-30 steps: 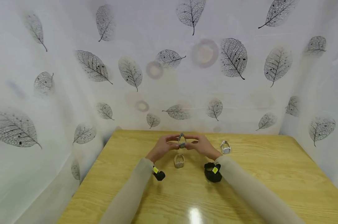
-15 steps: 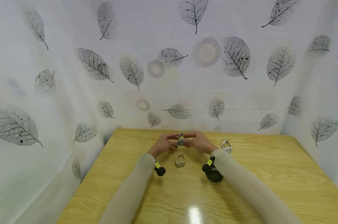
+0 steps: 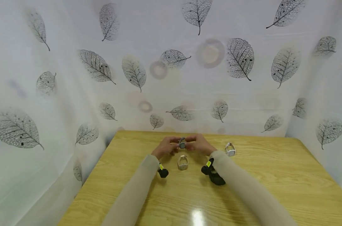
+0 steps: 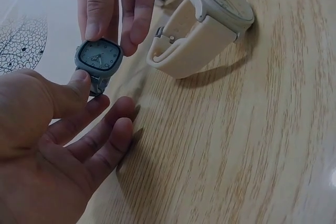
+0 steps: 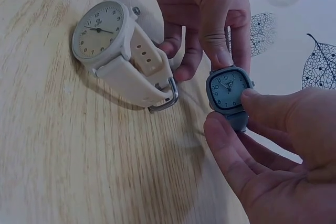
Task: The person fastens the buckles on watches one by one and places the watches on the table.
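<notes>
Grey watch (image 5: 229,90) needs steadying: both hands (image 3: 166,146) (image 3: 198,144) pinch it; beige watch (image 3: 183,162) lies at six o'clock.

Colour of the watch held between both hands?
Grey: the held watch has a squarish grey case and pale blue-grey dial. Clearest in the right wrist view.

Wooden surface (image 3: 273,175): beige watch (image 3: 183,162) lying centre, white watch (image 3: 230,149) further right. Leaf-print sheet (image 3: 103,69) behind.

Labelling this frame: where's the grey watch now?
Head view: grey watch is pinched between left hand and right hand, above the cream watch.
</notes>
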Motion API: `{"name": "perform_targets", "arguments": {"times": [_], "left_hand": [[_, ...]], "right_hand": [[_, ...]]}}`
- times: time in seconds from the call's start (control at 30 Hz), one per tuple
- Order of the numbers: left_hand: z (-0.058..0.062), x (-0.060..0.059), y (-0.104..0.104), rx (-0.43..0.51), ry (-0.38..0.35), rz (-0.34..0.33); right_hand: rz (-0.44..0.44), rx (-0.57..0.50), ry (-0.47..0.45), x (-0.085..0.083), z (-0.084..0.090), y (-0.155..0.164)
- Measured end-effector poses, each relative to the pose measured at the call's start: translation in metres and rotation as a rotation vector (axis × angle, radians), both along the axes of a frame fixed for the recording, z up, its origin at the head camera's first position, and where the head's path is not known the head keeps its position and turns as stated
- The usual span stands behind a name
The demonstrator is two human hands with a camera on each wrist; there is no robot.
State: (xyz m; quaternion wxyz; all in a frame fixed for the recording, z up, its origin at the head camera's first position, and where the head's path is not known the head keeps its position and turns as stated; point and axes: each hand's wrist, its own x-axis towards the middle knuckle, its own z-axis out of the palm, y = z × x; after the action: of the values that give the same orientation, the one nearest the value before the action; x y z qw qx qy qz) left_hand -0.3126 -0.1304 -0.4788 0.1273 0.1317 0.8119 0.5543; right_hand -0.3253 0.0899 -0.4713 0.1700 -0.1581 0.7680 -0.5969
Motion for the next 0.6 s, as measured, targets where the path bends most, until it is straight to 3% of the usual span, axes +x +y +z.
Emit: {"name": "perform_targets", "arguments": {"times": [0.4,0.6], "left_hand": [[-0.0085,-0.0044,0.0035,-0.078,0.035,0.022],[-0.0085,-0.003,0.0052,-0.114,0.04,0.032]], "right_hand": [[-0.016,0.141,0.078,-0.005,-0.0093,0.001],[-0.009,0.135,0.065,-0.0045,-0.0094,0.0]]}}
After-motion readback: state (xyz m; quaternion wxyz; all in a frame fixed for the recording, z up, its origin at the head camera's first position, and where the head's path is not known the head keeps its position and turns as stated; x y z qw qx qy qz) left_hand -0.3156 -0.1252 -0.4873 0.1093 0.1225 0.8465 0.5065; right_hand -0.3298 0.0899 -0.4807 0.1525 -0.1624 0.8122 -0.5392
